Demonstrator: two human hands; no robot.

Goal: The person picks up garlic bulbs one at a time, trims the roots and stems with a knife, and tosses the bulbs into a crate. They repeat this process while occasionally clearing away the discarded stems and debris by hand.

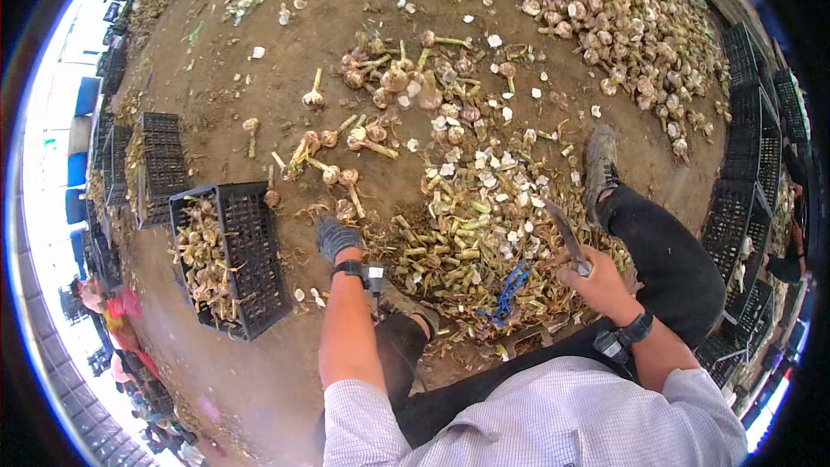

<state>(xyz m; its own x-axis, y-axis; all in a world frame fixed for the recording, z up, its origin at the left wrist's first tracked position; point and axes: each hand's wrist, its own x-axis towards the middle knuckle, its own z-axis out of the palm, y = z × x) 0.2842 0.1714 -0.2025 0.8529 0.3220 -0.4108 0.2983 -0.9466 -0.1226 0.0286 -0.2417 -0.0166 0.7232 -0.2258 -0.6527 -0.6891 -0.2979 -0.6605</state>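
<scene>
My left hand (pixel 339 239), in a grey glove, is low over the dirt beside several garlic bulbs with cut-length stems. The closest garlic bulb (pixel 346 208) lies just beyond its fingertips. Those fingers point downward and are mostly hidden, so their grip does not show. My right hand (pixel 601 281) is closed around the handle of a knife (pixel 566 235) with a long, slightly curved blade, pointing up and away from me. Beneath the blade spreads a heap of cut garlic stems (pixel 450 246) and white peel scraps. A blue cord (pixel 506 296) lies on this heap.
A black crate (pixel 255 251) at left holds garlic; another crate (pixel 162 156) stands behind it. Loose garlic (pixel 398 78) lies ahead, with a large garlic pile (pixel 635 39) at upper right. Stacked crates (pixel 735 207) line the right side. My right shoe (pixel 603 169) stands beside the stem heap.
</scene>
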